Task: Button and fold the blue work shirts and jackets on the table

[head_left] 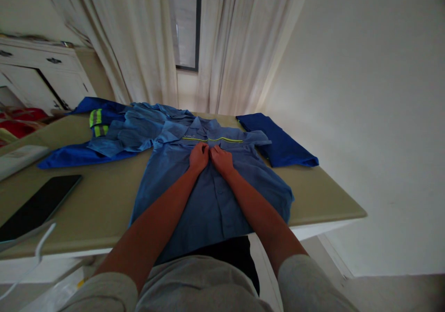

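**Both hands at the shirt's button line**

My left hand [199,156] and right hand [221,159] sit knuckle to knuckle on the chest of the blue work shirt [212,196], fingers curled in and pinching the cloth along the front placket, just below the thin yellow-green stripe [222,139] that crosses the chest. Both are closed on fabric; whether a button lies between the fingertips I cannot tell.

From the head camera, the only view I have, the shirt lies front-up on the olive bench [104,200], collar away from me, hem hanging over the near edge toward my lap. I judge it light and limp: a thin woven cloth that creases softly and will slide easily on the smooth top, so it is best held at the doubled placket or the stiffer collar.

To the left, more blue garments [114,133] are heaped, one with reflective bands. A darker blue folded piece [278,143] lies to the right, just beside the sleeve. A dark flat tablet [38,205] rests near the left edge. Pale curtains [139,38] hang behind.
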Demonstrator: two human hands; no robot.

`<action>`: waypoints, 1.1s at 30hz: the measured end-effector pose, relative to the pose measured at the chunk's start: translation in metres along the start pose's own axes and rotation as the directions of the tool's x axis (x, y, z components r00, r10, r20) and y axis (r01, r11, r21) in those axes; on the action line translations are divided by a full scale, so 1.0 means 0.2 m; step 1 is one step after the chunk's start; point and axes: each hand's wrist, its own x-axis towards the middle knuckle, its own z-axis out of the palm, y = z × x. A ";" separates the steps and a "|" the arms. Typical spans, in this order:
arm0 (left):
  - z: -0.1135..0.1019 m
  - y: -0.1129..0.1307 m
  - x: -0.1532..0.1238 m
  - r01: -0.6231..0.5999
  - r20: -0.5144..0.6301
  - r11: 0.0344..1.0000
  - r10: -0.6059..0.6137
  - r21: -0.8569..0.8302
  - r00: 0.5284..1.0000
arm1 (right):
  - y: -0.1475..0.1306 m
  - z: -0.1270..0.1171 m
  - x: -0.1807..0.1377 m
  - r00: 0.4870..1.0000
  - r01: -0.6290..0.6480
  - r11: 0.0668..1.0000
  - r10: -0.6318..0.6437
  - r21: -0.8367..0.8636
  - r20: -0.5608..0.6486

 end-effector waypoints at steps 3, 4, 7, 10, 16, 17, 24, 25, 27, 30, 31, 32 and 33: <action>0.00 0.00 0.00 -0.080 0.015 0.997 0.080 -0.025 0.997 | 0.01 -0.01 -0.01 0.997 -0.064 0.996 0.066 0.056 -0.035; 0.00 0.01 0.00 -0.092 0.025 0.995 0.092 -0.030 0.995 | 0.01 -0.01 -0.01 0.995 -0.083 0.993 0.088 0.082 -0.049; 0.00 0.01 -0.01 -0.069 0.043 0.997 0.070 -0.018 0.997 | 0.03 -0.01 -0.01 0.990 -0.100 0.984 0.113 0.150 -0.081; -0.01 0.01 -0.01 -0.029 0.041 0.999 0.029 0.019 0.999 | 0.04 0.00 -0.01 0.992 -0.074 0.980 0.091 0.187 -0.083; 0.00 -0.01 -0.01 0.001 0.044 1.000 -0.003 0.026 0.999 | 0.04 0.00 -0.01 0.996 -0.037 0.986 0.049 0.163 -0.070; 0.00 -0.01 0.00 -0.002 0.047 1.000 0.001 0.019 0.999 | 0.04 0.00 -0.01 0.997 -0.036 0.988 0.045 0.149 -0.064; 0.00 -0.01 0.01 -0.067 0.049 0.997 0.069 -0.042 0.996 | 0.02 -0.02 -0.02 0.999 -0.040 0.996 0.043 0.081 -0.032; 0.00 -0.01 0.01 -0.082 0.053 0.995 0.085 -0.053 0.995 | 0.02 -0.02 -0.02 0.998 -0.051 0.995 0.054 0.087 -0.032; 0.00 0.00 0.01 -0.125 0.062 0.989 0.129 -0.076 0.990 | 0.03 -0.02 -0.02 0.996 -0.075 0.991 0.080 0.110 -0.037; 0.00 0.01 0.01 -0.180 0.056 0.978 0.187 -0.101 0.981 | 0.04 -0.02 -0.02 0.993 -0.100 0.985 0.108 0.141 -0.051; 0.00 0.01 0.00 -0.181 0.051 0.978 0.187 -0.107 0.981 | 0.04 -0.02 -0.02 0.991 -0.107 0.983 0.117 0.147 -0.060; 0.00 0.01 0.00 -0.169 0.047 0.979 0.175 -0.115 0.983 | 0.04 -0.02 -0.02 0.989 -0.118 0.981 0.130 0.153 -0.073; 0.00 0.01 0.00 -0.148 0.046 0.981 0.154 -0.123 0.987 | 0.04 -0.02 -0.02 0.986 -0.130 0.979 0.145 0.159 -0.087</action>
